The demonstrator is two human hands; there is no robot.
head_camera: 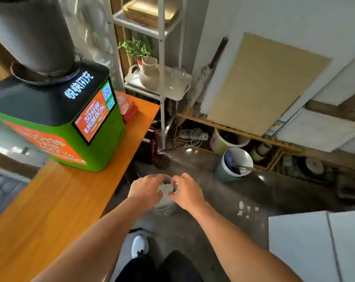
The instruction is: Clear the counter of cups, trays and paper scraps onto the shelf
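Both my hands are held out over the floor, right of the orange counter (pixel 56 200). My left hand (pixel 146 189) and my right hand (pixel 187 192) meet over a pale grey cup (pixel 164 208), fingers curled round crumpled white paper scraps (pixel 166 188) at its mouth. Which hand bears the cup I cannot tell. The white metal shelf (pixel 162 58) stands beyond, with a white tray (pixel 178 92) on its middle level holding a cream jug (pixel 150 74) and a clear glass (pixel 177 78).
A green and orange kiosk machine (pixel 71 123) fills the counter's far end, red packets (pixel 129 107) behind it. Buckets (pixel 234 164), cables and boards crowd the floor by the wall. White scraps (pixel 245 209) lie on the floor. A white box (pixel 315 245) sits lower right.
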